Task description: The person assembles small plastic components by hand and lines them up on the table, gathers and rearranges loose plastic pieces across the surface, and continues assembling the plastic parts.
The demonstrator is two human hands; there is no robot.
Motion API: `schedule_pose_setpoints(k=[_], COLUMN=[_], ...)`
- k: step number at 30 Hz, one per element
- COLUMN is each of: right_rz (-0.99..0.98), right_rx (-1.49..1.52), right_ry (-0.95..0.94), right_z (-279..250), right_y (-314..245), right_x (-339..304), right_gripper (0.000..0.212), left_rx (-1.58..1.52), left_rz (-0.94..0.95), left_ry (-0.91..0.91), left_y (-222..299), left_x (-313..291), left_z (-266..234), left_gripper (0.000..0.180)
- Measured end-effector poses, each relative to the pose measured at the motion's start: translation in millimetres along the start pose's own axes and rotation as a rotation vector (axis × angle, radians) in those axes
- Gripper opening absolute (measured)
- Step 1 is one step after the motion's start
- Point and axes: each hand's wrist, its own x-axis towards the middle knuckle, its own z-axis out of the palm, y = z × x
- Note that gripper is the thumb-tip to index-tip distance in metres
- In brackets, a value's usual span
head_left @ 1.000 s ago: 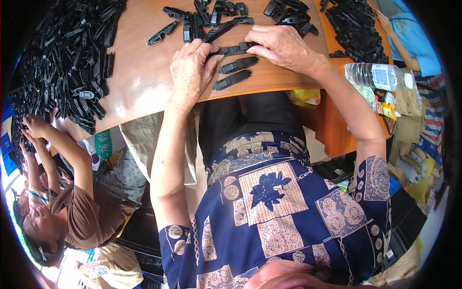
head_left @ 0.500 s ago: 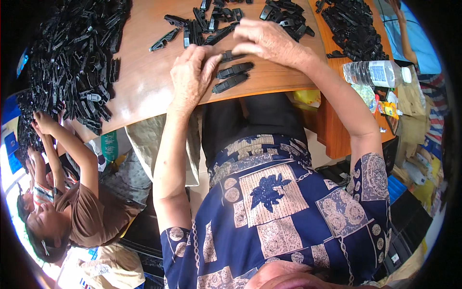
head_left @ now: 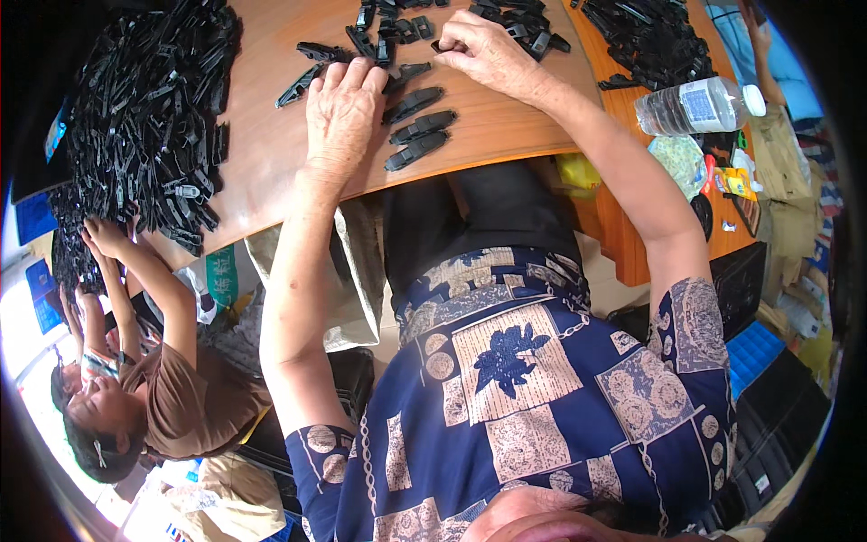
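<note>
My left hand (head_left: 345, 110) lies palm down on the table, its fingers stretched forward and slightly bent, the thumb hidden underneath. Beside its fingertips is a slim black plastic clip (head_left: 408, 76). Three more clips lie in a slanting row just nearer to me: an upper one (head_left: 413, 104), a middle one (head_left: 423, 126) and a lower one (head_left: 416, 151). My right hand (head_left: 488, 56) is closed in a pinch beyond the row, with the dark end of a clip (head_left: 437, 46) showing at its thumb and forefinger. Loose clips (head_left: 386, 41) lie scattered ahead of my left hand.
A big heap of black clips (head_left: 144, 117) covers the table's left, where a co-worker's hands (head_left: 107, 237) reach in. Another pile (head_left: 646, 41) lies on the right-hand table. A clear plastic bottle (head_left: 700, 107) lies there on its side, near a yellow packet (head_left: 736, 183).
My left hand has moved forward and turned palm down, away from the row. My right hand has drawn its fingers into a pinch near the loose clips. The whole view has shifted slightly.
</note>
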Motion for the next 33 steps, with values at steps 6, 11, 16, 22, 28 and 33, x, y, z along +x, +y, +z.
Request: schedule_pose_setpoints(k=[6,11,16,22,28,33], right_rz=[0.139,0.123,-0.089,-0.117,-0.167,-0.106], right_rx=[0.181,0.115,-0.324,-0.389,-0.329,-0.418], right_ry=[0.061,0.09,-0.103,-0.188,-0.364,-0.551], right_z=[16.9,11.8,-21.1,-31.1,-37.1,-43.1], right_y=[0.6,-6.5,-6.6,-10.6,-27.2,-36.1], right_x=[-3.9,-8.8,-18.7,-10.6,6.3,14.2], right_gripper=[0.019,0.02,0.021,0.022,0.019,0.017], left_rx=[-0.063,-0.131,-0.269,-0.258,-0.362,-0.424], left_rz=[0.03,0.05,-0.121,-0.219,-0.281,-0.301], left_ry=[-0.186,-0.241,-0.172,-0.129,-0.159,-0.153], left_y=[-2.7,3.8,16.9,18.1,19.3,23.8], left_x=[2.7,-0.3,-10.2,-6.8,-3.2,-2.7], left_z=[-1.8,-10.4,-11.1,3.1,2.5,-4.6], left_gripper=[0.022,0.023,0.021,0.017,0.016,0.015])
